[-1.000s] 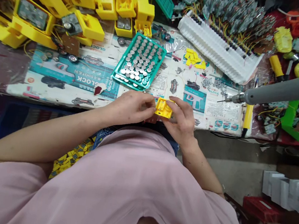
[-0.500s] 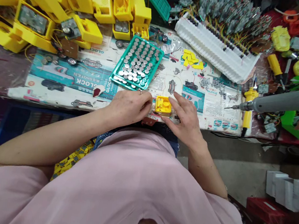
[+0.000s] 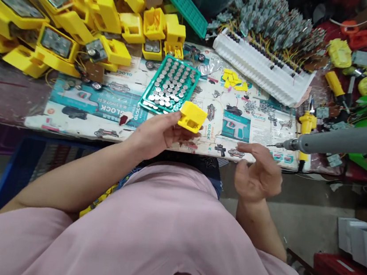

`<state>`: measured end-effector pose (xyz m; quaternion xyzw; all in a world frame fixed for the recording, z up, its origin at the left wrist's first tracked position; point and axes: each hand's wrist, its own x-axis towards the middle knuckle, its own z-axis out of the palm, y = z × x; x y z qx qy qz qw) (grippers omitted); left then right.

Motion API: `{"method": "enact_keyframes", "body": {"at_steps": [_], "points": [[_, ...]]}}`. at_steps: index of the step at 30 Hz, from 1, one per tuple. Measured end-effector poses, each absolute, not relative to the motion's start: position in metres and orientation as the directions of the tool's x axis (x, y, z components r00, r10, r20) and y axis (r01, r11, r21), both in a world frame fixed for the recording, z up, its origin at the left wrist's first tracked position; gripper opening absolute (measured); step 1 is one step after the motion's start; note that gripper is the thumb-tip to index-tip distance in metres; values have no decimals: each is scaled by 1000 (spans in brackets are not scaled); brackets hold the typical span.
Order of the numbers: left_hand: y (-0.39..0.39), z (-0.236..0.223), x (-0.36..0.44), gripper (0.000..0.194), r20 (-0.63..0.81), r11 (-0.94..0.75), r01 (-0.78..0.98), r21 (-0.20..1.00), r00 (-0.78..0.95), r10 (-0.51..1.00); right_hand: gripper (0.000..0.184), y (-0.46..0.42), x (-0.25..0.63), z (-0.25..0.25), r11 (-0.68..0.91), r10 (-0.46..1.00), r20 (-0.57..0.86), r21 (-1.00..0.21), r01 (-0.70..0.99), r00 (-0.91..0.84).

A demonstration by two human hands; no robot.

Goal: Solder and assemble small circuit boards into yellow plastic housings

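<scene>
Between the thumb and fingers of my left hand (image 3: pixel 160 131) is a yellow plastic housing (image 3: pixel 192 117), tilted and held just above the table edge. Just beyond it lies a green tray (image 3: pixel 144 98) with many round silver button cells in it. My right hand (image 3: pixel 259 171) is off to the right, over the table's front edge, with thumb and fingers apart and nothing in it. A grey electric screwdriver (image 3: pixel 333 139) reaches in from the right, its bit close above that hand.
Yellow housings (image 3: pixel 105 14) are heaped at the back left. A white ribbed rack (image 3: pixel 262 67) stands behind, with wired circuit boards (image 3: pixel 274 19) around it. Small yellow pieces (image 3: pixel 232 79) and loose screws (image 3: pixel 257 106) lie mid-table. A yellow-handled tool (image 3: pixel 306 121) lies at the right.
My left hand has lifted and turned the yellow housing, which was resting on the table between both hands. My right hand has let go and moved right toward the screwdriver.
</scene>
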<state>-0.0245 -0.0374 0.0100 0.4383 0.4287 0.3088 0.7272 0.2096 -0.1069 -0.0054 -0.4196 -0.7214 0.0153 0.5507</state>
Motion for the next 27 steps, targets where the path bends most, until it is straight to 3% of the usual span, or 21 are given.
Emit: {"method": "enact_keyframes", "body": {"at_steps": [2,4,7,10,12,14,16,18,20,24,27], "points": [[-38,15,-24,38,-499,657,-239,715,484,719,48,-109,210,-7,624,666,744,-525,579,-44],[-38,18,-23,30,-547,739,-299,604,519,657,38,-110,207,-10,583,719,690,-533,613,-85],[-38,19,-25,27,-522,714,-289,637,519,676,24,-113,204,-10,566,724,677,-473,675,-133],[-39,21,-37,37,-412,495,-32,868,508,756,10,-120,220,-5,507,671,735,-358,784,-98],[-39,21,-45,44,-235,91,281,955,537,810,28,-122,245,1,294,587,803,-333,896,106],[-38,18,-47,49,0,-389,517,763,602,799,44,-120,279,7,-46,490,795,-385,922,357],[-36,13,-41,47,115,-634,627,453,664,739,53,-113,316,9,-344,577,661,-336,877,480],[-35,7,-30,45,147,-717,657,231,705,693,38,-101,349,8,-440,655,561,-263,859,507],[-34,4,-19,43,156,-745,657,115,729,667,34,-88,371,2,-515,682,485,-213,830,548],[-32,8,-12,41,147,-745,667,15,735,662,44,-68,379,-10,-605,730,298,-137,784,615],[-31,12,-17,40,135,-745,666,-23,741,658,42,-66,369,-11,-634,732,229,-116,764,642]]}}
